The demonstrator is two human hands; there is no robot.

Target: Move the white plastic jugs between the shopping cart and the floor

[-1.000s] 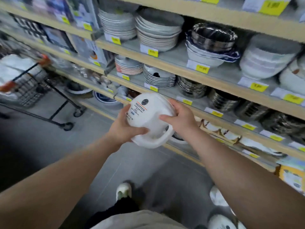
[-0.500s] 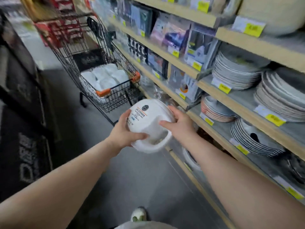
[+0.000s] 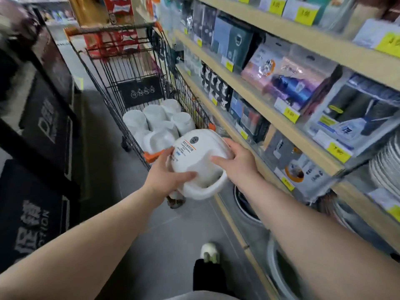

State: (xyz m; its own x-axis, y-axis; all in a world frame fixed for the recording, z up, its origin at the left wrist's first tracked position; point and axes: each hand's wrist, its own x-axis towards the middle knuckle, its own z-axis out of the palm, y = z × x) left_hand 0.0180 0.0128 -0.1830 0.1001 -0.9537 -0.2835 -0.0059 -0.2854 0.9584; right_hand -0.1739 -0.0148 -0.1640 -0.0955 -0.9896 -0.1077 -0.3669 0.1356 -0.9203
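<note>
Currently gripping one white jug with both hands, mid-air above grey floor, just short of near end of shopping cart. Wrapping left hand round jug's left side, thumb laid across lower front. Cupping right hand on right side, thumb on front, fingers curled out of sight behind. Holding jug tipped: printed label facing camera, handle loop along bottom edge, nearest the body. Seeing cluster of other white jugs inside cart basket, packed together at near end, touching one another. Noting orange corner bumper on cart, just behind left hand in view. Standing beside wooden shelving on right, stocked with packaged goods and yellow price tags; stacked plates at far right. Spotting dark printed mats hanging on left, one pale shoe on floor below.
</note>
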